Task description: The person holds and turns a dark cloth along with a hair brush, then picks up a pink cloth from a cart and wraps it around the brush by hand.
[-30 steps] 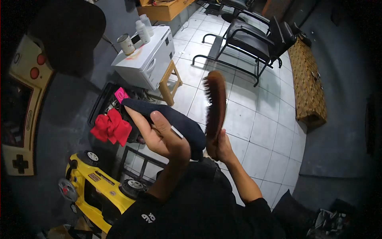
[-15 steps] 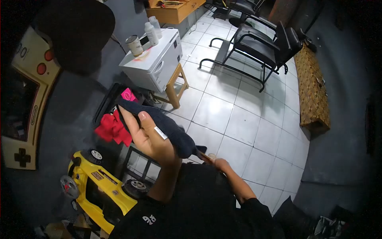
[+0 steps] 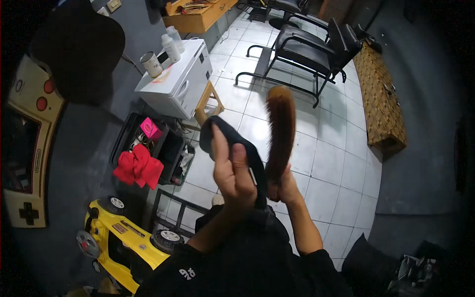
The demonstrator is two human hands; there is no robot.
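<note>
My left hand (image 3: pixel 233 173) grips a dark fabric item (image 3: pixel 236 138), cap-like in its curved shape, with a small white label by the thumb. Its exact kind is unclear. To the right, my right hand (image 3: pixel 284 187) is closed round the lower end of a wooden brush (image 3: pixel 283 133). The brush stands upright, its rounded wooden tip at the top and its dark bristles facing left toward the fabric. A gap shows between the bristles and the fabric higher up; whether they touch lower down I cannot tell.
A black trolley (image 3: pixel 173 158) bears a red cloth (image 3: pixel 138 166) and a pink box (image 3: pixel 150 128). Beyond are a white cabinet (image 3: pixel 173 91) with bottles and a can, a wooden stool (image 3: pixel 210 99) and a black chair (image 3: pixel 307 49). A yellow toy car (image 3: pixel 123 237) lies lower left; a woven box (image 3: pixel 381 94) lines the right.
The brush has swung up from low by my body to upright beside the fabric item. My left hand has moved right and turned the fabric more upright. The camera view has shifted slightly.
</note>
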